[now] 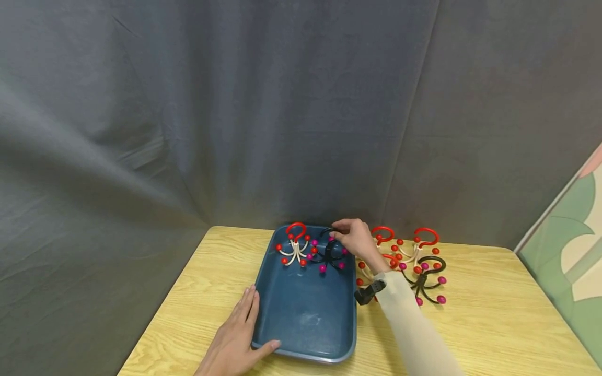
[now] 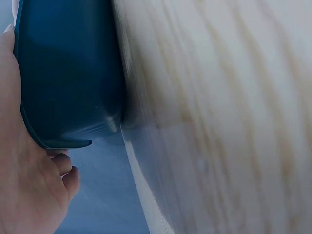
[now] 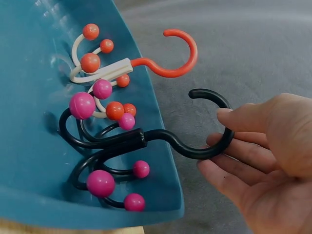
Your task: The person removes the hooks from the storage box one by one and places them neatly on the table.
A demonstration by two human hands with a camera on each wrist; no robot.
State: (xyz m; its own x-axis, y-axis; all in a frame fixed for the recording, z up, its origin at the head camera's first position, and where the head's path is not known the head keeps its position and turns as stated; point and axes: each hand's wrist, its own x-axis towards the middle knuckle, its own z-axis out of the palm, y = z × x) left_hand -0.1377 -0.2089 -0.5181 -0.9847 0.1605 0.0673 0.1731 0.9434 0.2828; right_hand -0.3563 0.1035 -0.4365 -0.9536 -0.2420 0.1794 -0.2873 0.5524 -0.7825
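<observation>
My right hand [image 1: 358, 241] pinches the curved top of a black multi-armed hook [image 3: 117, 140] between thumb and fingers. That hook's pink-tipped arms lie within the blue tray [image 1: 303, 324], by its far right corner. Beside it in the tray sits a white hook [image 3: 109, 69] with a red top and red ball tips; their arms are close together in the right wrist view. My left hand [image 1: 235, 329] rests along the tray's near left corner, fingers straight on the side rim and thumb on the front rim. The left wrist view catches this hand [image 2: 29, 190] against the tray's outside.
Right of the tray, on the wooden table [image 1: 494, 308], lie another black hook [image 1: 421, 282] with pink tips and several white-and-red ones [image 1: 416, 253]. My right forearm partly covers them. A grey curtain [image 1: 301, 115] hangs behind the table.
</observation>
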